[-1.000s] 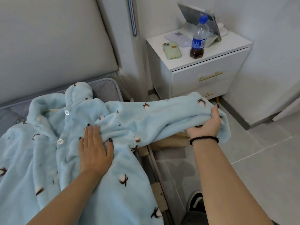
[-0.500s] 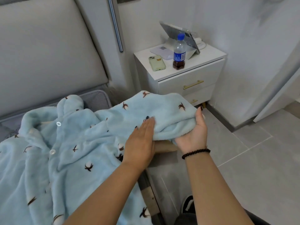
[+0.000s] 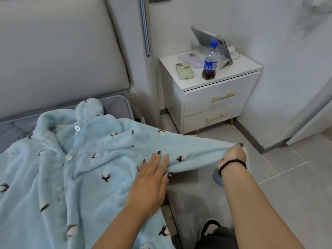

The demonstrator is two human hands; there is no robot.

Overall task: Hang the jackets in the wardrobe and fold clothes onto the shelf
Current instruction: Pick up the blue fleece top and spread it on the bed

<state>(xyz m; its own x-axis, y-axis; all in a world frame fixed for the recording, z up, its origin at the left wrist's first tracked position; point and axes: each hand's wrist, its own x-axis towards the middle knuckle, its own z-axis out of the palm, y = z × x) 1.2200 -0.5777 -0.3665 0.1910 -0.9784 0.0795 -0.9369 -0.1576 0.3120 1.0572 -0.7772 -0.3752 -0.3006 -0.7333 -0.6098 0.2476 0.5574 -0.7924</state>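
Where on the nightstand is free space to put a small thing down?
The nightstand top is bare along its front edge right of the bottle, and at the front left corner before the phone. The back is crowded: the tablet on its stand and a flat lilac item fill it.

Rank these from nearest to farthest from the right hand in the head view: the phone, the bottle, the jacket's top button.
From the right hand, which grips the sleeve end:
1. Bottle, on the nightstand, above the hand and a little left.
2. Phone, also on the nightstand, left of the bottle.
3. Top button, far left on the jacket's collar.
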